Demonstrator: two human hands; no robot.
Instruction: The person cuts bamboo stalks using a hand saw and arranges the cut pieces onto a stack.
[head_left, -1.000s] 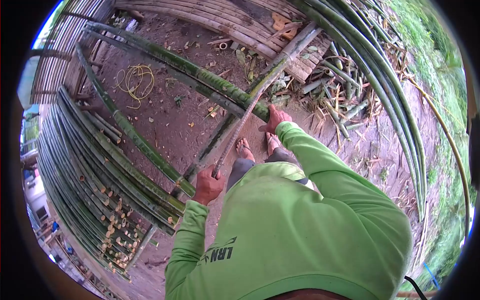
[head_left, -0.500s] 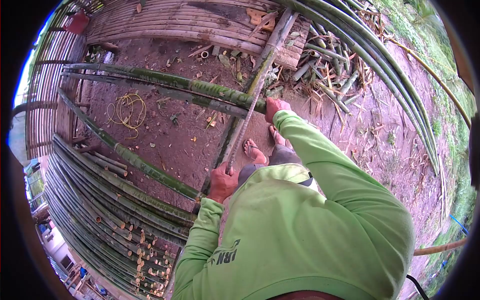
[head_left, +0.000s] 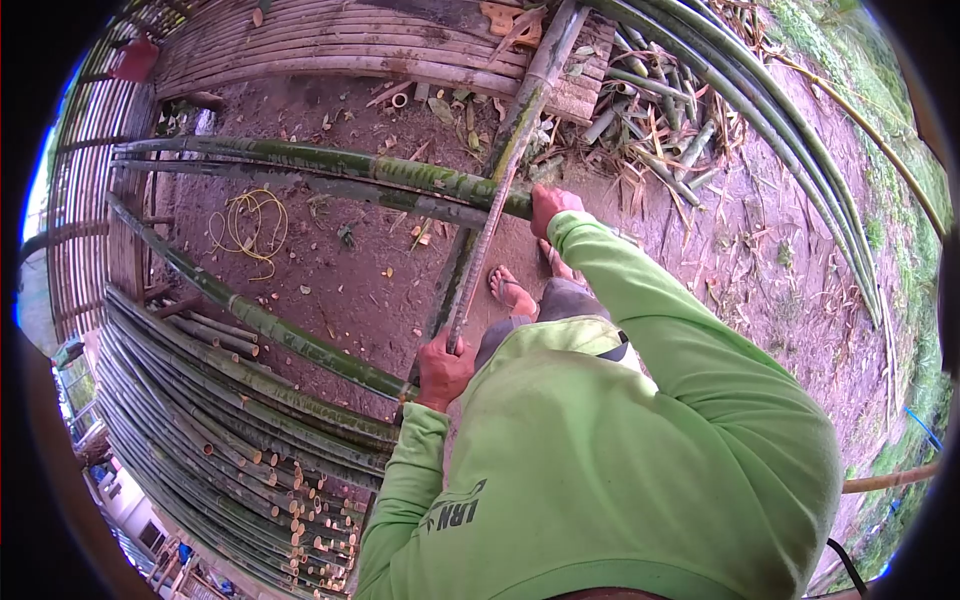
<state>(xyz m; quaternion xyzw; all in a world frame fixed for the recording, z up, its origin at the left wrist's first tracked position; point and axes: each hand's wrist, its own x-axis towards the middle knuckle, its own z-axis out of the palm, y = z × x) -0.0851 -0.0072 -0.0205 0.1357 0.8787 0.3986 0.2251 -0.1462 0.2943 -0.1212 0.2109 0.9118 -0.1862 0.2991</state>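
My left hand (head_left: pixel 445 370) is closed around the near end of a thin ribbed rod (head_left: pixel 478 262), which slants up and away across the bamboo. At the near end of a thick green bamboo pole (head_left: pixel 385 172), my right hand (head_left: pixel 552 208) is wrapped round the pole's tip. A second, darker pole (head_left: pixel 400 200) lies right alongside that one. Both rest across a long supporting pole (head_left: pixel 530 100), beside the rod. Another green pole (head_left: pixel 270 325) reaches from the far left to near my left hand.
Many stacked bamboo poles (head_left: pixel 200 400) fill the lower left. A slatted bamboo platform (head_left: pixel 340 40) holds an orange-handled saw (head_left: pixel 505 22). Yellow cord (head_left: pixel 245 235) lies on the dirt. Cut bamboo pieces (head_left: pixel 670 130) are heaped upper right, near long curved poles (head_left: pixel 790 130).
The view has turned, shifting the poles and platform in the frame. Both hands keep their grips, and the rod still lies across the poles.
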